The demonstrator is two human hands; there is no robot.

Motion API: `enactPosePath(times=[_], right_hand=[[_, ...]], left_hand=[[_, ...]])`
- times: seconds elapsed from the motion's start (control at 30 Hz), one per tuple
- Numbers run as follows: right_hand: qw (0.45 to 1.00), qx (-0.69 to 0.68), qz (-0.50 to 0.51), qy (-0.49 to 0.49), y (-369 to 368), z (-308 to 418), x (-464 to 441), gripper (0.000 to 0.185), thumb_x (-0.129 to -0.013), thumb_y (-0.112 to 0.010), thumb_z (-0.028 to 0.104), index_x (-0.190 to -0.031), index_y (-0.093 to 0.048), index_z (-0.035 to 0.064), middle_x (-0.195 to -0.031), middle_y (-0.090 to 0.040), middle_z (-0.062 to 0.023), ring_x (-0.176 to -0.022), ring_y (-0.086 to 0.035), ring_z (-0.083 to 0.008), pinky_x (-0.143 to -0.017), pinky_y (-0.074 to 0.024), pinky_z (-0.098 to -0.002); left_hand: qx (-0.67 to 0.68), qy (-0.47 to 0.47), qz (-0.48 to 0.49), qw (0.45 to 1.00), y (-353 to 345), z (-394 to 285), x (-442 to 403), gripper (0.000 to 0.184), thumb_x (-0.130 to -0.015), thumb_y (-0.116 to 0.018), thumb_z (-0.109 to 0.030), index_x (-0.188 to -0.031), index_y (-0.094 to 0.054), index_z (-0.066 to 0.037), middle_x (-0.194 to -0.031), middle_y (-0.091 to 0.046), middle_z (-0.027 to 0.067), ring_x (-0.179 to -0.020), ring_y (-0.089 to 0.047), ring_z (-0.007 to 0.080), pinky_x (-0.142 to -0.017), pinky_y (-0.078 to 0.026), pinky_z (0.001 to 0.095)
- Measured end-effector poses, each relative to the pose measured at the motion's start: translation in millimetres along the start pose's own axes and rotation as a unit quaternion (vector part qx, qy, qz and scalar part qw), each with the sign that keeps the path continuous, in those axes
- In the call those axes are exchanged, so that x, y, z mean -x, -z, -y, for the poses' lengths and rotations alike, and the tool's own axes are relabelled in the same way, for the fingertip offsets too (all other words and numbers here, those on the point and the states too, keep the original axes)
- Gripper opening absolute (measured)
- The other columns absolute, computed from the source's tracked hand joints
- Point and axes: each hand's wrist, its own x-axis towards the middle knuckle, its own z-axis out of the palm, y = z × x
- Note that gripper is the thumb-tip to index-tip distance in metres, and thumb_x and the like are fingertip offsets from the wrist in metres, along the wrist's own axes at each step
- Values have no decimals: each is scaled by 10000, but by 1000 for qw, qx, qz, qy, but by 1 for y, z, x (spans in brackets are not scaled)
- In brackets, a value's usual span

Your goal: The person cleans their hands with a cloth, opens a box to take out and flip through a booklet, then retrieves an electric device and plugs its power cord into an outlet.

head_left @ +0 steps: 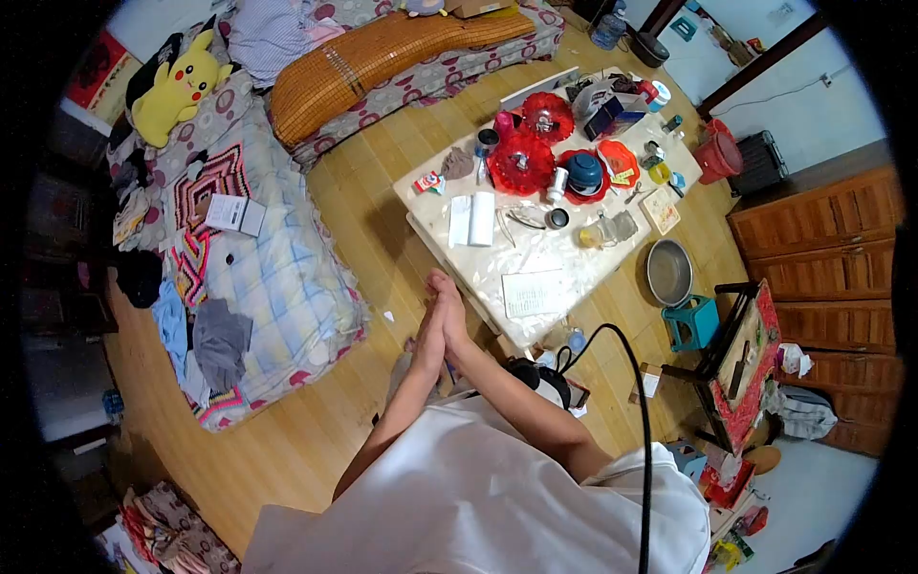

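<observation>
Wood-toned floor [316, 430], lit living room, seen from where I stand; entries run near to far.

Nearest: white shirt [459, 478] on the person, with a dark cable [645, 450] arching at right.

Left hand [430, 330] and right hand [456, 322]: laid palm to palm, fingers straight, just beside the near left edge of the table [535, 258]. No object shows in either.

Printed sheet [535, 294]: flat on the table, near side, close to the hands, touched by neither. Open notebook [471, 220]: farther along the left edge, likewise apart.

Progress, as I judge it: no handling under way; nothing marks a step as finished, and what is left cannot be read.

Farther on the table: blue bowl [584, 172], red dish [521, 163]. Right, on the floor: metal basin [668, 273], teal stool [693, 323]. Far left: yellow plush toy [177, 91].

Obscured: the palms' inner faces, so anything thin between them I cannot tell; lettering, too small; far-end table clutter, muddled; room margins, cut off by black.
</observation>
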Motion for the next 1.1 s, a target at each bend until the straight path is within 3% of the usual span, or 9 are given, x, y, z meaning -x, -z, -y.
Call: enactPosePath(times=[0.17,0.33,0.53,0.6,0.7,0.73,0.87,1.0,1.1], right_hand=[[997,-24,-59,53,-53,-2,-73,443,-1023,-392,311,-1318,-482,-8,-1306,-519,-129,-1238,-434,-237,-1079,-302,-327],[985,-163,-56,-33,-112,26,-141,481,-1049,-350,347,-1373,-447,6,-1361,-493,-96,-1254,-427,-216,-1085,-296,-309],[972,-221,-77,-5,-151,81,-205,521,-1058,-324,384,-1452,-398,51,-1425,-468,-49,-1302,-419,-179,-1112,-294,-306],[951,-306,-25,-36,-152,80,-231,501,-1060,-314,369,-1444,-414,63,-1441,-467,-58,-1315,-424,-179,-1120,-298,-315],[933,-345,-91,-49,-160,119,-265,467,-1056,-326,350,-1401,-457,64,-1380,-519,-62,-1270,-467,-194,-1101,-329,-324],[935,-343,-83,-37,-159,116,-285,480,-1039,-325,400,-1355,-473,70,-1357,-529,-143,-1256,-494,-239,-1089,-365,-357],[906,-400,-95,-97,-165,130,-371,383,-1011,-437,356,-1223,-531,51,-1225,-610,-114,-1090,-576,-222,-952,-461,-368],[915,-379,-105,-89,-190,177,-437,426,-993,-454,322,-1314,-456,42,-1232,-612,-136,-1108,-585,-239,-931,-473,-365],[906,-398,-115,-88,-199,188,-483,344,-974,-491,286,-1228,-486,54,-1232,-608,-158,-1110,-599,-258,-938,-503,-392]], left_hand=[[-28,-39,24,999,50,-16,-91,561,-1015,-399,-431,-1350,-437,18,-1368,-438,126,-1303,-383,214,-1090,-280,320],[-55,-99,162,980,92,-51,-196,641,-1006,-407,-459,-1423,-371,26,-1454,-382,151,-1372,-317,252,-1136,-227,331],[-358,-254,121,890,91,-121,-269,713,-1021,-270,-493,-1513,-220,21,-1584,-183,221,-1489,-107,329,-1199,-55,432],[-387,-252,158,873,88,-142,-290,715,-1021,-267,-494,-1511,-222,24,-1585,-185,217,-1491,-102,325,-1200,-44,437],[-419,-231,165,862,76,-161,-337,704,-1027,-262,-468,-1482,-263,68,-1570,-214,239,-1483,-137,337,-1200,-43,442],[-424,-227,169,860,79,-162,-351,704,-1027,-262,-468,-1482,-263,68,-1570,-214,239,-1483,-137,337,-1200,-43,442],[-431,-251,250,830,92,-163,-443,644,-1045,-206,-476,-1539,-197,-64,-1615,-109,160,-1494,-63,326,-1212,-22,417],[-438,-237,268,825,88,-231,-477,665,-1046,-220,-460,-1522,-189,3,-1605,-123,194,-1494,-78,313,-1211,-56,385],[-429,-226,295,823,81,-262,-501,673,-1045,-216,-466,-1521,-184,9,-1606,-113,196,-1495,-70,316,-1210,-55,385]])
